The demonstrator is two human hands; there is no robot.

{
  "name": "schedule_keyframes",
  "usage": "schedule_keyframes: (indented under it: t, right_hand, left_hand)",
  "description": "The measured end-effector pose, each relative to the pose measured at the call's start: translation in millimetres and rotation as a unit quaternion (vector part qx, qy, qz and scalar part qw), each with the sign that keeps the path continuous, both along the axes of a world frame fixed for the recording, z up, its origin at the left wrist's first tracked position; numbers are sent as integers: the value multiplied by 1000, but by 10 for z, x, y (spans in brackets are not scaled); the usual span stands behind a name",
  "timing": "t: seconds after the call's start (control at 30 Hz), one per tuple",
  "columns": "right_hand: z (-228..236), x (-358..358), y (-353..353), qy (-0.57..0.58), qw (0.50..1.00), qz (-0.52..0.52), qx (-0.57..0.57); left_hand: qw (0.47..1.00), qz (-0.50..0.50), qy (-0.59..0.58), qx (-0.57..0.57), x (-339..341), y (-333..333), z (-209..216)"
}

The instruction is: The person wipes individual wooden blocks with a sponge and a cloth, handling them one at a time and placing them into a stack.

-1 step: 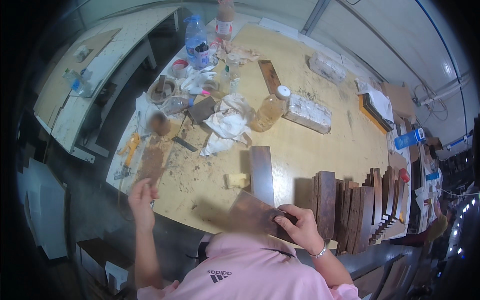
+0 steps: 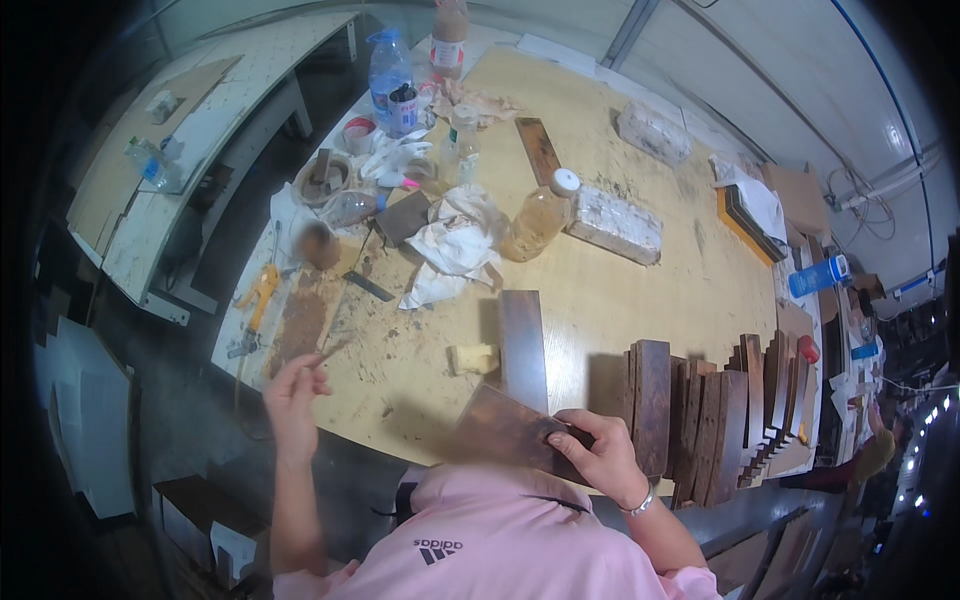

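My right hand (image 2: 598,452) grips the end of a dark brown wooden board (image 2: 505,425), thumb on top, and holds it at a tilt over the table's near edge. My left hand (image 2: 297,395) is closed, fingertips pinching a thin brown stick-like tool (image 2: 333,352); its exact kind is too small to tell. Beyond that hand lies a strip smeared with brown powder or paste (image 2: 303,318). An upright brown board (image 2: 523,345) stands just past the held one, with a yellow sponge block (image 2: 474,359) beside it.
Several stacked dark boards (image 2: 712,430) stand along the near right edge. Farther back are a crumpled white cloth (image 2: 458,240), a bottle of yellowish liquid (image 2: 540,220) and a wrapped block (image 2: 615,226). A yellow-handled air gun (image 2: 258,300) lies at the left edge.
My left hand has moved slightly to the right, and the thin tool now shows beyond its fingertips, pointing up and right. My right hand and the board stay put.
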State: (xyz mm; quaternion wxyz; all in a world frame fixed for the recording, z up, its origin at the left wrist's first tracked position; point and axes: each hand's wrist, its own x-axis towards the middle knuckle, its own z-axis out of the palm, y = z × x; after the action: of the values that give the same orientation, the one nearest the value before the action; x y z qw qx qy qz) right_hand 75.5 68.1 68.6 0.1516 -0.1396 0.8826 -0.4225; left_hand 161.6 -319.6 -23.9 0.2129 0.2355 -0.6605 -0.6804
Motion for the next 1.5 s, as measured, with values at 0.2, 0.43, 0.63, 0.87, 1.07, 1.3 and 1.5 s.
schedule_keyframes:
  t: [0.2, 0.43, 0.63, 0.87, 1.07, 1.3, 1.5]
  right_hand:
    - [143, 48, 71, -9, 999, 33, 11]
    - [244, 106, 154, -14, 999, 40, -8]
    - [209, 121, 179, -15, 999, 37, -19]
    - [176, 126, 190, -14, 999, 38, -23]
    - [128, 129, 210, -16, 999, 31, -38]
    - [81, 135, 246, -19, 999, 18, -42]
    - [75, 138, 256, -3, 999, 13, -52]
  left_hand:
    - [935, -263, 114, -206, -310, 692, 859]
    - [900, -325, 136, -258, -421, 753, 990]
    - [888, -352, 123, -270, -448, 763, 1024]
    - [895, -337, 115, -267, -474, 789, 1048]
    - [891, -341, 124, -273, -515, 794, 1053]
    - [918, -319, 94, -215, -516, 826, 987]
    - [950, -310, 29, -9, -379, 885, 856]
